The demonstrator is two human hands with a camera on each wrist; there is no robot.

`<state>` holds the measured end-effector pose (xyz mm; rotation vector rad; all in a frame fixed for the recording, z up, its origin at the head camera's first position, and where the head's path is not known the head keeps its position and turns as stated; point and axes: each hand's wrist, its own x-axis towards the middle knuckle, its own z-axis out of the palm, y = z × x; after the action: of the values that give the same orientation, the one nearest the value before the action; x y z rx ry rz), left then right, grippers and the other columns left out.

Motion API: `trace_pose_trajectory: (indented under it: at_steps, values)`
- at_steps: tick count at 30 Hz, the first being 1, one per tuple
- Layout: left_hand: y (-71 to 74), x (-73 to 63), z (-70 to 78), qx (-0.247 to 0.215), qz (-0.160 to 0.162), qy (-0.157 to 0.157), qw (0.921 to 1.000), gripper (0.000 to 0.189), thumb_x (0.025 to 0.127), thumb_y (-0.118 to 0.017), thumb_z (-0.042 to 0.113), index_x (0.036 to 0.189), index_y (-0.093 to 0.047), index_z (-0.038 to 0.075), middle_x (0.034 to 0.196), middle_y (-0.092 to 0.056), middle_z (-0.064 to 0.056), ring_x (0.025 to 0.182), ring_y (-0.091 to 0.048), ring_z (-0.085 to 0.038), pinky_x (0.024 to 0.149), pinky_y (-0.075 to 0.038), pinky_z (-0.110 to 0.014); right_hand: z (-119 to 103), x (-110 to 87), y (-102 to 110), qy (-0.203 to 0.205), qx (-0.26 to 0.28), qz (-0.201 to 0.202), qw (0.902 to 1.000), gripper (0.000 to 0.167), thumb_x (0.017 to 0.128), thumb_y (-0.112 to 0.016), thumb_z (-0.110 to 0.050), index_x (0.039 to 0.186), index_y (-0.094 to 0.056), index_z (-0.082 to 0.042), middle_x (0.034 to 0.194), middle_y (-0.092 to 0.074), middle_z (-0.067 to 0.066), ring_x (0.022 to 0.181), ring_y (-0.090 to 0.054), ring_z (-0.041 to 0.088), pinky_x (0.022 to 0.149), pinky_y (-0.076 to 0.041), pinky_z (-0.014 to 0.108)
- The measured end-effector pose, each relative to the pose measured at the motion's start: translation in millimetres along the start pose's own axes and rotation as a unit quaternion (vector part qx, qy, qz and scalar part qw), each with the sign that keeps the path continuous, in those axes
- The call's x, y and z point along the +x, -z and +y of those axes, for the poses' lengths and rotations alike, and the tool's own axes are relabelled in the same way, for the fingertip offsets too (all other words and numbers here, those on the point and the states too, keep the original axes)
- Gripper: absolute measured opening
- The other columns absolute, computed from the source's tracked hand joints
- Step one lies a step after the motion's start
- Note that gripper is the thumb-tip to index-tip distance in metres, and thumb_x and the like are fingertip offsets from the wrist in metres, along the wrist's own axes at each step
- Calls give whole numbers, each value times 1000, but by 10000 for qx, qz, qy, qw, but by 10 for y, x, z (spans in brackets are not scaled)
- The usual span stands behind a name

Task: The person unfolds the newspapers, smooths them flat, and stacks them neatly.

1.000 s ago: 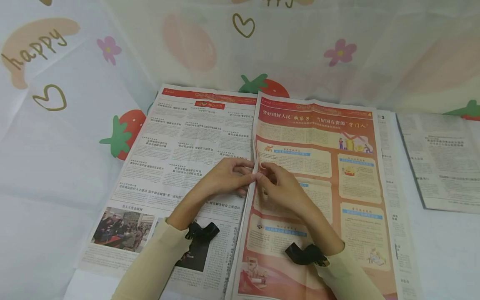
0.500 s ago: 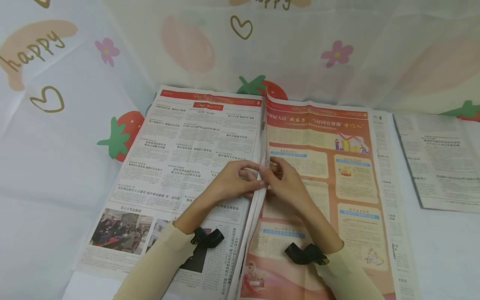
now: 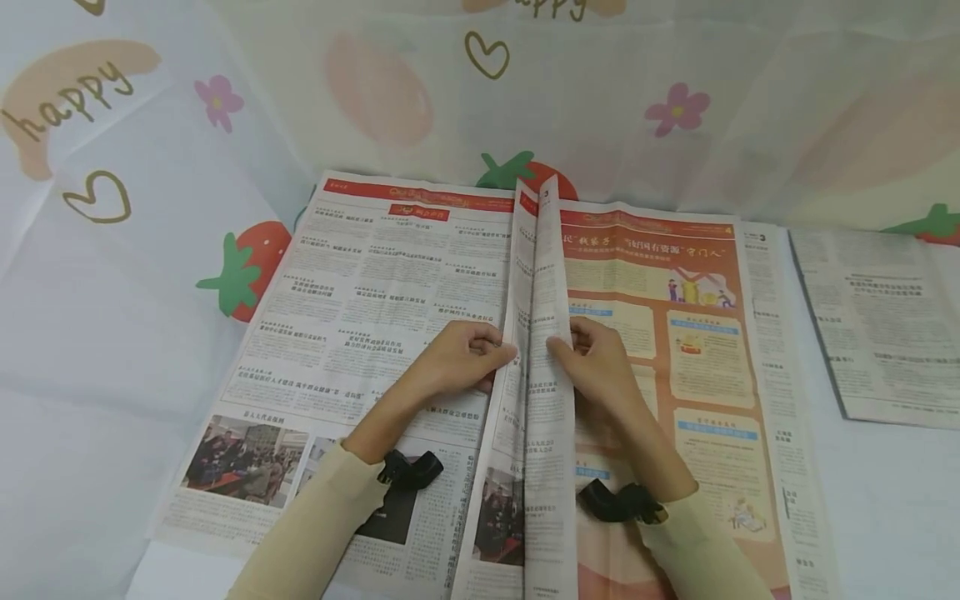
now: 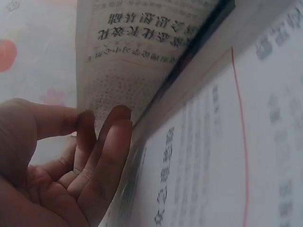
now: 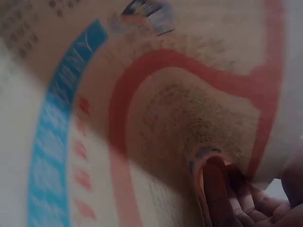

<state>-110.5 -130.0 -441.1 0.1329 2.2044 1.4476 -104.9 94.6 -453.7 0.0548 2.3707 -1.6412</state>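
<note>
A newspaper (image 3: 390,292) lies spread open, with a red-headed text page on the left and an orange-red page (image 3: 705,467) on the right. At its middle, two page edges stand raised and parted in a narrow V. My left hand (image 3: 457,358) pinches the left raised edge between thumb and fingers. Opposite it, my right hand (image 3: 600,358) pinches the right edge, thumb on the inner side showing grey print. In the left wrist view the fingers (image 4: 116,142) hold a printed sheet corner. The right wrist view has the orange page curving round the fingertips (image 5: 215,189).
Another folded newspaper (image 3: 892,333) lies to the right on the white cloth (image 3: 900,500). More sheets stick out under the orange page's right side. Behind rises a cloth backdrop (image 3: 585,125) with strawberries, flowers and hearts. Each wrist wears a black camera mount.
The page edges, earlier together between both hands, are now parted. My right hand has moved right with its edge, and the inner grey-printed page has come into view.
</note>
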Motion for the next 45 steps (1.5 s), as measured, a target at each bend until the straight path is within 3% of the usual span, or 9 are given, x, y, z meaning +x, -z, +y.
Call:
trace_pose_trajectory:
  at_steps: [3,6,11,17,23,27,32,38,45]
  values:
    - [32,1,-24,140,152,-70,9998,25,104,-69,30,107,-76,5,84,-74,-5,62,-67,-15,63,-57,-29,20,-10,102,-325,392,23,9987,43,106,-64,-28,140,-64,-3,116,-73,22,82,-73,16,71,-61,27]
    - [84,-13,-80,20,254,-156,9996,26,105,-68,31,105,-76,6,84,-76,-7,61,-67,-16,62,-57,-30,51,-42,210,-715,763,137,9944,44,106,-63,-35,140,-64,-6,118,-70,18,84,-75,18,72,-64,32]
    - [234,-88,-227,-409,394,-233,9981,29,104,-70,30,110,-76,2,88,-79,-11,64,-72,-16,64,-61,-32,155,-101,439,-692,246,499,9960,44,106,-63,-34,135,-66,-2,119,-71,20,83,-74,15,70,-63,29]
    - [463,-213,-386,-973,582,67,9935,36,103,-71,29,124,-74,-1,102,-82,-15,73,-79,-17,68,-65,-33,268,-213,787,-574,34,614,9965,53,106,-64,-34,143,-60,4,122,-68,23,79,-76,7,69,-64,28]
    - [677,-328,-524,-927,872,370,9912,46,104,-70,30,135,-66,-3,108,-81,-13,75,-79,-13,69,-64,-30,354,-318,1040,-740,-257,767,9940,58,105,-65,-41,147,-58,-1,119,-69,15,78,-76,8,67,-64,30]
    - [812,-407,-593,-825,962,474,9908,50,104,-70,32,138,-64,-4,104,-81,-7,74,-78,-12,70,-64,-29,447,-372,1194,-906,-348,820,9919,63,105,-65,-44,151,-54,-3,110,-70,0,79,-76,8,68,-64,31]
    - [971,-528,-650,-785,1042,561,9899,54,104,-70,33,141,-61,-5,96,-79,6,73,-75,-10,69,-62,-27,547,-424,1351,-848,-443,909,9912,61,105,-67,-39,149,-53,0,96,-68,-19,82,-72,3,72,-61,21]
    - [1082,-636,-683,-721,1095,632,9894,57,104,-70,36,142,-59,-6,95,-79,8,74,-74,-9,70,-62,-26,591,-452,1464,-833,-543,915,9908,65,105,-67,-39,150,-52,4,97,-66,-20,86,-70,-2,76,-59,15]
    - [1223,-766,-728,-626,1228,691,9880,60,104,-69,38,144,-58,-5,93,-78,12,72,-74,-7,67,-61,-26,643,-498,1566,-891,-504,857,9910,69,106,-66,-40,153,-47,8,102,-63,-20,89,-68,-4,77,-59,16]
